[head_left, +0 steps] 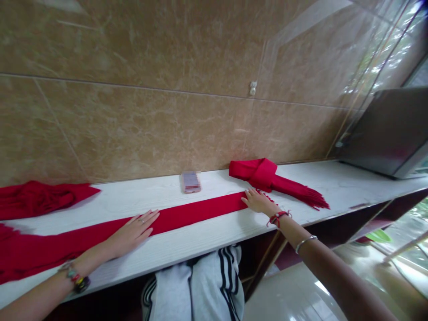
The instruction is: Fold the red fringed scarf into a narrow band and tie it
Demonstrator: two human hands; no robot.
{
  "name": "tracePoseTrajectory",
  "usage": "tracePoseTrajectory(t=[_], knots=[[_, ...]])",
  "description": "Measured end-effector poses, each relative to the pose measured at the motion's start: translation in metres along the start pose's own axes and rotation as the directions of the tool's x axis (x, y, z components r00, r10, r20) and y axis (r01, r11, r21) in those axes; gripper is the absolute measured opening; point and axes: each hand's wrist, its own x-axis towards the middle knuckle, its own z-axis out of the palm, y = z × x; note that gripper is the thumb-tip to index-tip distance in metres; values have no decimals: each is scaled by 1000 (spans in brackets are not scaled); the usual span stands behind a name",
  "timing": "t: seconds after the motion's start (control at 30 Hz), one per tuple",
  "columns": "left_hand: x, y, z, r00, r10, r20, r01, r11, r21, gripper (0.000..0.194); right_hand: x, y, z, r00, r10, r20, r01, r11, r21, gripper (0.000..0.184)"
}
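A long red scarf [197, 209] lies stretched flat along the white counter [217, 232]. My left hand [135, 229] rests flat on it near its middle, fingers stretched out and a ring on one finger. My right hand [259, 201] presses flat on the scarf's right end, fingers spread. Both wrists carry bracelets. Just behind my right hand lies a second red scarf [267, 176], knotted, with a fringed tail running right.
A crumpled red scarf [40, 196] lies at the far left by the wall. A small phone-like object [191, 182] sits at the back of the counter. A dark grey appliance [388, 133] stands at the right end. The brown tiled wall [150, 102] backs the counter.
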Motion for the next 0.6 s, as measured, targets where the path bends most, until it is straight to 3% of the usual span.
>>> tracePoseTrajectory(t=[0.1,0.23,0.3,0.4,0.6], knots=[[-6,-3,0,1000,-3,-16,3,1000,0,49,19,-32,-10,999,-30,-30,32,997,66,49],[-6,1,0,999,-23,-36,24,1000,17,49,35,-80,-14,965,-260,-42,261,921,289,52],[-6,2,1,999,-25,-38,26,999,21,49,36,-90,-10,948,-317,-35,310,887,342,50],[-7,2,3,999,-15,-48,16,1000,21,50,30,-77,4,964,-263,-31,259,910,324,49],[-8,4,7,998,-12,-56,11,1000,-10,50,4,8,38,984,-176,-34,179,972,151,45]])
